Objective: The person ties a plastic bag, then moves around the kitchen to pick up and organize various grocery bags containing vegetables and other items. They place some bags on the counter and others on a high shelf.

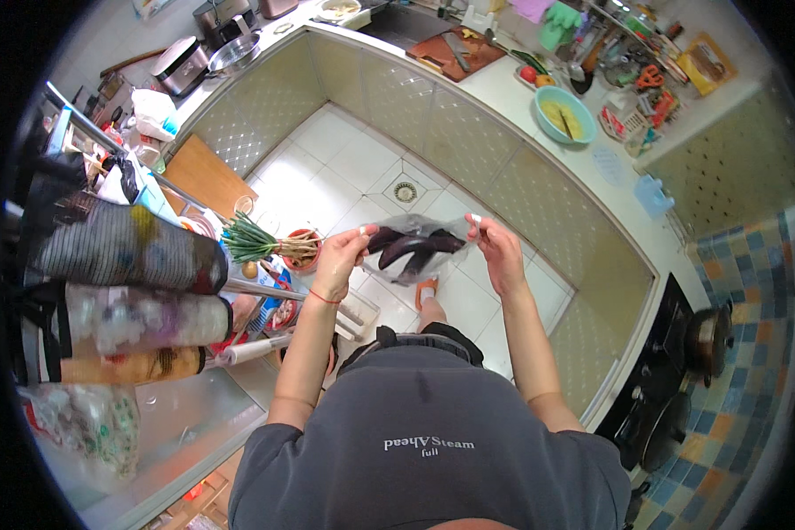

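Observation:
Both my hands hold a clear plastic bag (430, 227) by its upper corners, stretched out above the tiled floor. Several dark purple eggplants (407, 248) lie inside it. My left hand (346, 257) pinches the left corner between thumb and fingers, with a red string around the wrist. The right corner is pinched by my right hand (499, 252). Left of the bag, a bundle of green onions (255, 240) rests across a red-rimmed container (305, 244).
A counter (510, 99) curves around the floor, bearing a cutting board (447, 53) with a cleaver (456, 51) and a turquoise bowl (580, 103) of yellow contents. A stove (652, 364) with pots is at right. Hanging bags (132, 245) crowd the left, beside a metal rail.

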Action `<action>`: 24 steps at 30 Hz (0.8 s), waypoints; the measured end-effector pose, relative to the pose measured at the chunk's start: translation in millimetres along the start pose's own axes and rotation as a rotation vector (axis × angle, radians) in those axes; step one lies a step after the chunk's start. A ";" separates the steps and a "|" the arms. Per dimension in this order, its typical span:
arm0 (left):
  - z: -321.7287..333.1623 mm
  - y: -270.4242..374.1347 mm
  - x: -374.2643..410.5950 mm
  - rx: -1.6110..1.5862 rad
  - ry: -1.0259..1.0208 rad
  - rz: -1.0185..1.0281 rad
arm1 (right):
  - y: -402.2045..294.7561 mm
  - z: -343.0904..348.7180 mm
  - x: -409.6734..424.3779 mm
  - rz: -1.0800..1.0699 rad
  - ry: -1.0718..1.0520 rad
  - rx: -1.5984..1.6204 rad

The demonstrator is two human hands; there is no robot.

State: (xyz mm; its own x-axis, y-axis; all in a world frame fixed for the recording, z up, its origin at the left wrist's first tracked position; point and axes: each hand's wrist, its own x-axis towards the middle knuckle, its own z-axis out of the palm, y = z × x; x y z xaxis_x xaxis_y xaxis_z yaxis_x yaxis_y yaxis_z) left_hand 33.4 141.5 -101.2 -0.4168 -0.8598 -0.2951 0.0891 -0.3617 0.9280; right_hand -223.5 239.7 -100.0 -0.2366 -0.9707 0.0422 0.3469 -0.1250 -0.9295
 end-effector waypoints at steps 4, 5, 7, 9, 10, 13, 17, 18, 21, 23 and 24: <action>-8.3 34.2 78.1 -0.045 0.112 -0.013 | 6.4 -11.8 112.6 0.032 -0.043 0.071; -11.4 44.4 95.0 -0.056 0.153 -0.026 | 9.6 -14.3 139.8 0.047 -0.066 0.070; -25.0 66.3 129.3 -0.036 0.199 0.031 | 14.7 -7.7 199.8 0.072 -0.121 0.082; -45.1 87.6 156.4 -0.048 0.254 0.040 | 13.1 11.5 260.4 0.085 -0.202 0.076; -55.4 94.5 170.5 -0.037 0.291 0.071 | 12.0 22.6 285.4 0.099 -0.236 0.067; -90.2 124.9 206.1 -0.032 0.377 0.122 | 20.8 57.9 361.1 0.176 -0.386 0.011; -155.2 160.4 266.2 -0.032 0.410 0.176 | 40.4 116.0 458.7 0.216 -0.498 -0.005; -171.8 175.9 282.9 -0.036 0.392 0.191 | 44.2 134.3 487.9 0.217 -0.537 -0.026; -220.4 213.6 330.2 -0.025 0.378 0.252 | 61.5 187.8 565.0 0.209 -0.616 -0.054; -249.3 247.4 360.8 0.028 0.362 0.315 | 66.3 225.6 617.4 0.165 -0.654 -0.069; -264.9 267.5 373.4 0.059 0.372 0.348 | 65.6 248.8 642.6 0.131 -0.683 -0.073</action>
State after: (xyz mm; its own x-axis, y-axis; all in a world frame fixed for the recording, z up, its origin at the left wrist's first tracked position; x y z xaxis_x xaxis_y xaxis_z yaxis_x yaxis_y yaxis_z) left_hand 141.2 -371.7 -23.4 -0.0198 -0.9997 -0.0171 0.1100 -0.0191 0.9938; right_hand -127.1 -443.4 -42.8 0.4344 -0.8917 0.1267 0.2665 -0.0071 -0.9638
